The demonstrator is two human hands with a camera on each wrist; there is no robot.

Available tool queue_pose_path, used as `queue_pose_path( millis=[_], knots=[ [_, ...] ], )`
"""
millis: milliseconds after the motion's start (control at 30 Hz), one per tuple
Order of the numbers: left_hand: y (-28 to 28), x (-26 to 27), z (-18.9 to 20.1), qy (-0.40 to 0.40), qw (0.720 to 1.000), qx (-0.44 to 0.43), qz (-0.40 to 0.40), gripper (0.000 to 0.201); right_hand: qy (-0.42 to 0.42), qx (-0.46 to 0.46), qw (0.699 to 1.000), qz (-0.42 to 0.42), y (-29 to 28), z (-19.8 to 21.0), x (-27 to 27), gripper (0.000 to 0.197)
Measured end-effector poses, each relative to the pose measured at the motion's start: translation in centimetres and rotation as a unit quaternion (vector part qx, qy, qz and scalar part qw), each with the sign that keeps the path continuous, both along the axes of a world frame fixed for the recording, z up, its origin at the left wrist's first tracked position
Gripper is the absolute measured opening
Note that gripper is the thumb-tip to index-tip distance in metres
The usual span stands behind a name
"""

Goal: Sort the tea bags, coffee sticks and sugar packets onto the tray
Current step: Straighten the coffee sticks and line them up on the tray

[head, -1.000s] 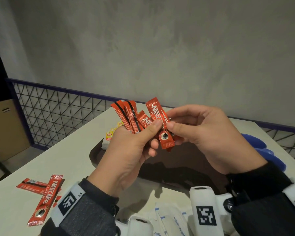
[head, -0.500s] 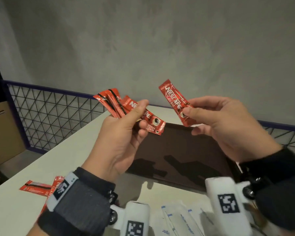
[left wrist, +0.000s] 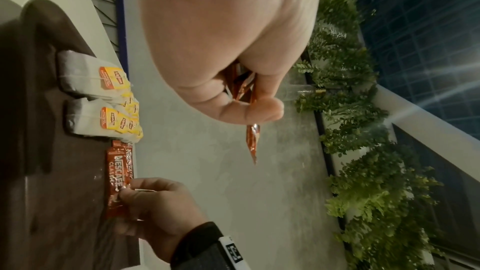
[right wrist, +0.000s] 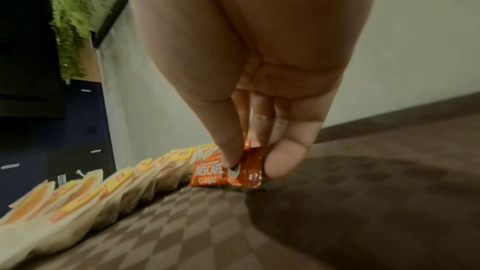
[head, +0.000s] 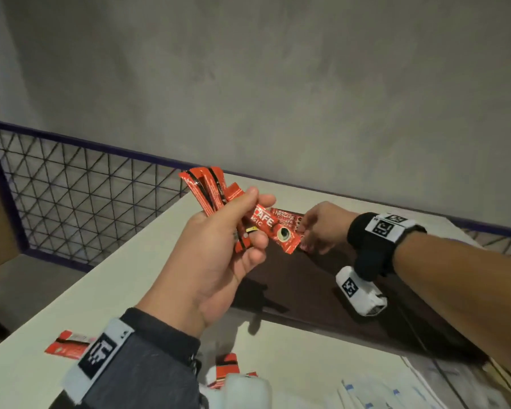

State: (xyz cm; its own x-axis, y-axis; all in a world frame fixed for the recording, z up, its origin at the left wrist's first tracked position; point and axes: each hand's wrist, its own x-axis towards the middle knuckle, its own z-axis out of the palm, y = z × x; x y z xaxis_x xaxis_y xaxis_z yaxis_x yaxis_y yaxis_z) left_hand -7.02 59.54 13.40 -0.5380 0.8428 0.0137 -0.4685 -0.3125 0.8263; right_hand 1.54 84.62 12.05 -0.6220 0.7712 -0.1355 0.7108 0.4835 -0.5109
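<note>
My left hand (head: 219, 258) is raised above the near edge of the dark brown tray (head: 322, 293), fingers and thumb curled round a fanned bunch of red coffee sticks (head: 216, 190); one stick pokes out sideways past my thumb, logo up. My right hand (head: 322, 228) is stretched out to the far side of the tray, thumb and forefinger pinching the end of a single coffee stick (right wrist: 223, 174) whose lower edge touches the tray's chequered surface. In the left wrist view that stick (left wrist: 116, 174) lies on top of at least one more red stick, just beside the tea bags (left wrist: 101, 98). These white bags with yellow and red tags stand in a row along the tray's far edge, overlapping one another. On the pale worktop (head: 86, 299) near my left wrist lie a few loose coffee sticks (head: 68, 346), and white sugar packets (head: 375, 394) with blue print sit at the near edge, partly cut off by the frame.
</note>
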Motion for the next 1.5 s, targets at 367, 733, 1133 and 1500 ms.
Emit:
queue_pose_path(
  millis=[367, 733, 1133, 1500],
  knots=[
    [0.3, -1.9, -0.4, -0.064, 0.997, -0.005, 0.031, 0.026, -0.059, 0.091, 0.994, -0.033, 0.2, -0.6, -2.5, 0.021],
    [0.4, -2.1, -0.2, -0.072, 0.996, -0.002, 0.054, 0.024, -0.101, 0.098, 0.989, -0.038, -0.1, -0.5, -3.3, 0.031],
    [0.4, -1.8, -0.4, -0.059, 0.996, -0.006, 0.069, 0.023, -0.098, 0.123, 0.987, 0.006, 0.8, -1.0, -3.0, 0.027],
    [0.3, -1.7, -0.1, -0.059, 0.995, -0.007, 0.075, 0.023, -0.117, 0.175, 0.977, 0.029, 1.1, -0.6, -2.4, 0.024]
  ],
)
